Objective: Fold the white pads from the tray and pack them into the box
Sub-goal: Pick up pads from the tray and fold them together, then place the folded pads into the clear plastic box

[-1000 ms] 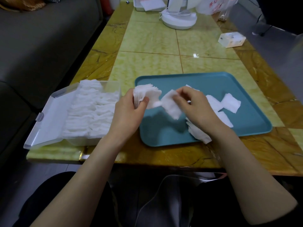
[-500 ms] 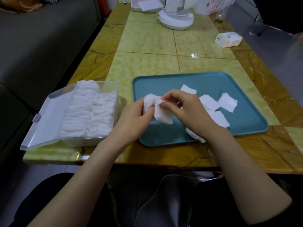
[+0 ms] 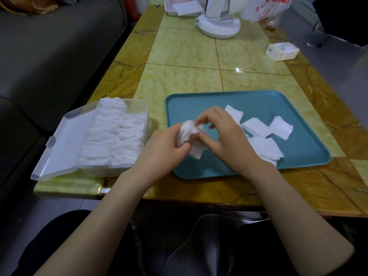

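Two hands working close together, low over the near left corner of the teal tray point(image 3: 199, 108). Left hand point(image 3: 159, 148) with fingers curled tight round a bunch of folded pads point(image 3: 188, 130), held just above the tray floor. Right hand point(image 3: 225, 140) with thumb and fingertips pinching a single pad point(image 3: 196, 151) against that bunch, its free corner hanging below both hands. Just behind and right of the right hand, three loose pads point(image 3: 256, 126) lying flat on the tray, plus one layered heap point(image 3: 266, 149) partly hidden by the wrist, so no sure count there. Bare tray floor along the left and far sides; raised rim all round, with the near rim close to the table point(image 3: 179, 48) edge. Just left of the tray and apart from it, one clear box point(image 3: 111, 170), lid point(image 3: 59, 150) thrown open to the left, filled with rows of packed pads point(image 3: 115, 134). Open tabletop beyond. Farther back, one small carton point(image 3: 282, 51) near the right edge, one round white base point(image 3: 219, 26) and one plastic bag point(image 3: 262, 8). Grey sofa point(image 3: 49, 46) along the left side.
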A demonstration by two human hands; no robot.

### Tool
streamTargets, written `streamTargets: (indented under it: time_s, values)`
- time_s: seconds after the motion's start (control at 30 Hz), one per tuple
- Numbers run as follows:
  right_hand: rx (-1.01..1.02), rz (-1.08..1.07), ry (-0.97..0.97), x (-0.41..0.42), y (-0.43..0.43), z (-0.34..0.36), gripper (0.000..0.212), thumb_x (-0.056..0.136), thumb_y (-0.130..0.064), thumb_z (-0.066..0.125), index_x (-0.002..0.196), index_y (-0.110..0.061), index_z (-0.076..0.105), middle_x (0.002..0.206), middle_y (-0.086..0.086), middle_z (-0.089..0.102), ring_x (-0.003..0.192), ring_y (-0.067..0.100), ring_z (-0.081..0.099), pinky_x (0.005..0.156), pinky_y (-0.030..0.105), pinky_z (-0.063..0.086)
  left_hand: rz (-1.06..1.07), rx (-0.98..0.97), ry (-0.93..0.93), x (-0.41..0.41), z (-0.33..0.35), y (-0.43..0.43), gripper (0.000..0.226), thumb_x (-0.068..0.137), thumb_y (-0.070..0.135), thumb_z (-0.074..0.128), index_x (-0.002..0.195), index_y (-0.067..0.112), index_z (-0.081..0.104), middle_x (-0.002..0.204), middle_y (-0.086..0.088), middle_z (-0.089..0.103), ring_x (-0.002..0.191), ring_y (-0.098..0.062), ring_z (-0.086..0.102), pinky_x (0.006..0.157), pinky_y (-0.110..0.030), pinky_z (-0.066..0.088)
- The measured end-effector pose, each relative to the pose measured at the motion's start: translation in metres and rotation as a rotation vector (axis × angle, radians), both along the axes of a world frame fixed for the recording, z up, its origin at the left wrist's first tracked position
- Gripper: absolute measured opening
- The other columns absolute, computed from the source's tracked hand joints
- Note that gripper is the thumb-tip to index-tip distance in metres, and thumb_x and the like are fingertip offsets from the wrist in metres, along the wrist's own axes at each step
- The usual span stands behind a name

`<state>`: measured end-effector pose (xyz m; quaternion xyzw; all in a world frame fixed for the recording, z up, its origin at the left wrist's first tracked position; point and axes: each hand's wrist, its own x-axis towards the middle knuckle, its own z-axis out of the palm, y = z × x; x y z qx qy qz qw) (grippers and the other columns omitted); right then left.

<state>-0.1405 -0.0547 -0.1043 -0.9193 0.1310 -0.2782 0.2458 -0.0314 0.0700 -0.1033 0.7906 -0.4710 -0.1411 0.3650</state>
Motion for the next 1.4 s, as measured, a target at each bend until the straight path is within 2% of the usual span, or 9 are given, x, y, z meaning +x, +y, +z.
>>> streamTargets:
  time_s: [0.1,0.2,0.33,0.53,0.73,0.93,1.13,1.3,1.4]
  values:
    - [-0.002,0.126,0.060,-0.002,0.004,-0.002,0.044,0.082,-0.008,0.066,0.123,-0.013,0.052,0.119,0.002,0.056,0.110,0.008,0.047,0.096,0.015,0.035,-0.070,-0.018,-0.175,0.000,-0.003,0.002,0.011,0.083,0.013,0.058,0.092,0.009,0.062,0.084,-0.005,0.064,0.082,-0.026,0.058,0.066,-0.037,0.039]
    - [-0.006,0.167,0.062,-0.003,0.011,-0.003,0.051,0.078,-0.001,0.063,0.127,-0.010,0.052,0.119,0.004,0.059,0.108,0.012,0.050,0.095,0.015,0.036,-0.057,-0.071,-0.472,-0.001,-0.004,0.005,0.020,0.076,0.021,0.056,0.092,0.012,0.061,0.085,-0.002,0.063,0.089,-0.026,0.051,0.070,-0.026,0.020]
    - [-0.062,0.090,0.062,-0.004,0.017,0.002,0.044,0.077,-0.009,0.063,0.120,-0.012,0.057,0.111,0.001,0.063,0.099,0.010,0.050,0.086,0.012,0.035,0.000,-0.207,-0.420,0.002,0.009,0.010,0.028,0.070,0.021,0.060,0.096,0.011,0.055,0.088,-0.001,0.059,0.091,-0.016,0.041,0.077,-0.027,0.024]
    - [-0.027,0.004,0.052,0.019,0.024,0.022,0.022,0.078,-0.018,0.064,0.099,-0.013,0.058,0.085,-0.005,0.058,0.072,0.008,0.051,0.067,0.027,0.047,0.017,-0.209,-0.428,0.030,0.022,0.022,0.030,0.084,0.026,0.057,0.109,0.011,0.058,0.105,-0.004,0.063,0.102,-0.021,0.046,0.080,-0.028,0.027]
    - [0.145,-0.103,-0.083,0.072,0.026,0.051,0.022,0.081,-0.015,0.068,0.088,-0.018,0.047,0.071,-0.016,0.048,0.064,-0.007,0.049,0.056,0.008,0.034,0.227,0.153,-0.480,0.082,0.033,0.027,0.043,0.098,0.041,0.040,0.134,0.019,0.049,0.134,-0.003,0.053,0.122,-0.028,0.034,0.096,-0.036,0.020]
    - [0.223,-0.022,0.069,0.125,0.035,0.049,0.023,0.085,-0.016,0.064,0.096,-0.013,0.044,0.078,-0.014,0.047,0.067,0.002,0.046,0.056,0.007,0.037,0.183,0.352,-0.496,0.091,0.024,0.032,0.039,0.098,0.031,0.031,0.114,0.015,0.063,0.119,-0.006,0.060,0.116,-0.028,0.034,0.096,-0.038,0.020]
    - [-0.116,0.088,0.390,0.150,0.036,0.032,0.030,0.082,-0.011,0.062,0.107,-0.005,0.047,0.093,0.014,0.059,0.083,0.031,0.052,0.060,0.033,0.029,0.135,0.355,-0.503,0.089,0.020,0.046,0.037,0.099,0.032,0.032,0.121,0.018,0.059,0.123,-0.003,0.058,0.121,-0.031,0.032,0.095,-0.036,0.015]
    - [-0.519,0.029,0.541,0.162,0.040,0.042,0.026,0.085,-0.016,0.055,0.110,-0.014,0.050,0.094,0.012,0.058,0.091,0.032,0.054,0.062,0.033,0.031,0.128,0.364,-0.490,0.088,0.021,0.051,0.040,0.100,0.035,0.030,0.128,0.019,0.053,0.122,-0.002,0.058,0.121,-0.029,0.033,0.098,-0.037,0.021]
    - [-0.596,0.073,0.713,0.167,0.047,0.054,0.028,0.087,-0.014,0.053,0.115,-0.010,0.052,0.107,0.013,0.060,0.101,0.031,0.054,0.065,0.032,0.031,0.123,0.366,-0.480,0.087,0.022,0.051,0.039,0.100,0.037,0.032,0.127,0.020,0.054,0.123,-0.002,0.057,0.120,-0.028,0.034,0.095,-0.037,0.024]
